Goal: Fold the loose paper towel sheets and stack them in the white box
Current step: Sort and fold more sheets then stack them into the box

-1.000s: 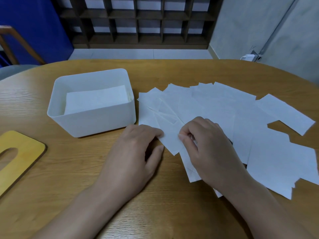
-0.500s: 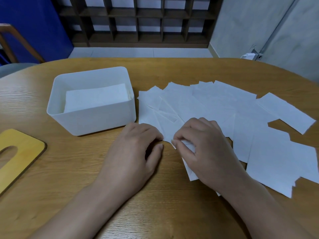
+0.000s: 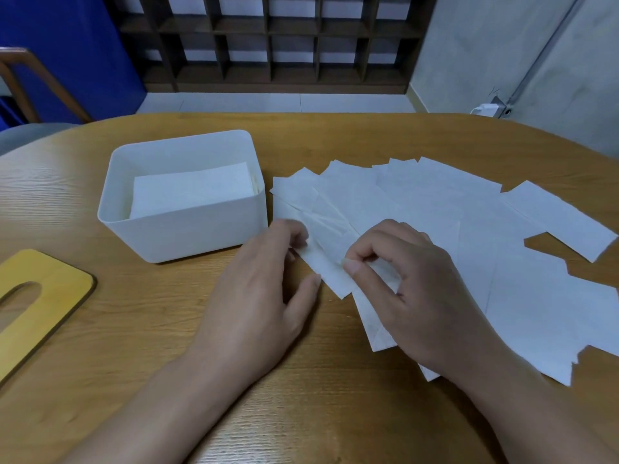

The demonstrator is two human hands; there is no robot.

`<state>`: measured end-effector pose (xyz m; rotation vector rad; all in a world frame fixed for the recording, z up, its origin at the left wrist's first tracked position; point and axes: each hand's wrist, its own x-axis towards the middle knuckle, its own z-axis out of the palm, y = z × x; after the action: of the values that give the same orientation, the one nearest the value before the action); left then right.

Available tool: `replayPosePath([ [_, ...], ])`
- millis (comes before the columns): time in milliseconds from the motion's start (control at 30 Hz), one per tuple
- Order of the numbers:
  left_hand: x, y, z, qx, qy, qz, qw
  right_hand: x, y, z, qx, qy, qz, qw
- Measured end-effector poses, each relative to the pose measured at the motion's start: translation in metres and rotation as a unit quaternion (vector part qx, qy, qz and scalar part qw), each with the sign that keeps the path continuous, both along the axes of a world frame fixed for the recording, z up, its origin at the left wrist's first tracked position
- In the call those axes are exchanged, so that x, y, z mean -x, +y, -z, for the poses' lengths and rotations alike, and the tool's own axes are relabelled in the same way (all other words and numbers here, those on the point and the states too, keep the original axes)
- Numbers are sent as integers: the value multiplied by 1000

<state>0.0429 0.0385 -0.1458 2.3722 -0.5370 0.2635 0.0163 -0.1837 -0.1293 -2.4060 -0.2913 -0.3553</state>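
Note:
Several loose white paper towel sheets lie fanned over the right half of the wooden table. The white box stands to their left and holds a stack of folded sheets. My right hand pinches the near-left sheet between thumb and curled fingers. My left hand is just left of it, its fingertips pinching the same sheet's left edge, thumb beside the paper.
A yellow wooden lid with an oval slot lies at the table's left edge. A chair back stands beyond the table at far left. A dark wooden shelf grid lines the far wall. A charger sits in a wall socket.
My right hand's thumb and fingers have drawn the near sheet's corner up and left. My left hand's fingers have shifted onto the sheet's left edge.

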Motion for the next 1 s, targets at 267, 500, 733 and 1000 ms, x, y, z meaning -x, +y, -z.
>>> replayPosePath([
  [267, 1, -1, -8, 40, -45, 48, 997, 16, -3, -20, -188, 16, -75, 979],
  [500, 8, 18, -43, 217, 150, 71, 962, 15, -10, -29, -357, 106, -14, 928],
  [733, 12, 37, -36, 83, 228, 55, 969, 22, 0, -20, -90, 134, -55, 985],
  [1000, 19, 40, -26, -66, 146, 72, 984, 19, -1, -9, 94, 138, -83, 982],
])
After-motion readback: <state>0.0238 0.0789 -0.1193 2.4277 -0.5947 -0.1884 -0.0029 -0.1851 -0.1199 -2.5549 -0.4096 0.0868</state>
